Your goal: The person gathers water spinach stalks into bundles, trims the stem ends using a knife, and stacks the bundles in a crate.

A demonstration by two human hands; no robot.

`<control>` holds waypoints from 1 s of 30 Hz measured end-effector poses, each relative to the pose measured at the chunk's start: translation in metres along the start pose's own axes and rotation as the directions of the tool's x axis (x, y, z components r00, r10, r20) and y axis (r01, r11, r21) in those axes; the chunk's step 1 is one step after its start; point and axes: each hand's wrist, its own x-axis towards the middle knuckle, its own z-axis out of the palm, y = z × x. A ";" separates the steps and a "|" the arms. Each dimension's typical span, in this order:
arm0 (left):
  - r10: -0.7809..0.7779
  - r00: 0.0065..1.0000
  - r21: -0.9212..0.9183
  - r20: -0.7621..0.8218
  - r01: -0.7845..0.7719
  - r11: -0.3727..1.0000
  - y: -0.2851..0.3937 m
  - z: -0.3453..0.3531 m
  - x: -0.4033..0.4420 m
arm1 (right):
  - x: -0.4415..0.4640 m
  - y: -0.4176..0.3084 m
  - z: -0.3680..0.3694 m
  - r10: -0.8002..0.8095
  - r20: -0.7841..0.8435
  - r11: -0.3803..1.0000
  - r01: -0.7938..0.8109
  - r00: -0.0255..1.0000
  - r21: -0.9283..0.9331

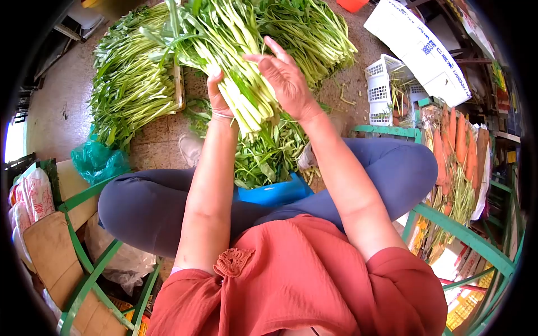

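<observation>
A bunch of leafy greens with long pale stems (pixel 246 92), probably water spinach, is held up in front of me, cut ends toward me. My left hand (pixel 218 96) grips its left side; the thumb shows on top and the other fingers are hidden behind the stems. Against the right side rests my right hand (pixel 287 84), its fingers spread and loosely bent over the stems. Below the bunch, loose leafy trimmings (pixel 269 151) lie between my feet, by a blue plastic piece (pixel 274 192).
Stacked greens lie at left (pixel 134 84) and behind the bunch (pixel 308 39). To the right are a white plastic basket (pixel 379 92), a white foam box (pixel 417 47) and carrots (pixel 459 143). A teal plastic bag (pixel 98 161) and green metal frames (pixel 465 232) flank my legs.
</observation>
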 end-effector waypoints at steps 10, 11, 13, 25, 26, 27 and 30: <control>0.045 0.968 -0.018 0.245 -0.042 0.999 0.024 0.031 -0.005 | -0.041 -0.037 -0.057 0.046 0.181 0.673 -0.165 0.982 0.721; 0.074 0.966 -0.023 0.248 -0.071 0.997 0.027 0.034 -0.006 | -0.047 -0.028 -0.073 0.050 0.326 0.592 -0.291 0.944 0.752; 0.104 0.967 -0.007 0.234 -0.106 0.994 0.031 0.037 -0.009 | -0.058 -0.005 -0.089 0.291 0.581 0.702 -0.583 0.760 0.410; 0.373 0.894 0.296 0.250 -0.437 0.849 0.041 0.070 -0.016 | -0.037 -0.047 0.009 0.429 -0.523 0.715 0.077 0.737 0.694; 0.397 0.881 0.350 0.258 -0.468 0.812 0.039 0.068 -0.017 | -0.025 -0.059 0.015 0.346 -0.562 0.751 0.137 0.751 0.646; 0.463 0.858 0.402 0.224 -0.514 0.758 0.026 0.082 -0.025 | -0.017 -0.090 0.013 0.326 -0.518 0.826 0.028 0.791 0.562; 0.461 0.850 0.316 0.255 -0.524 0.791 0.047 0.090 -0.034 | -0.011 -0.115 0.007 0.315 -0.305 0.797 -0.075 0.899 0.599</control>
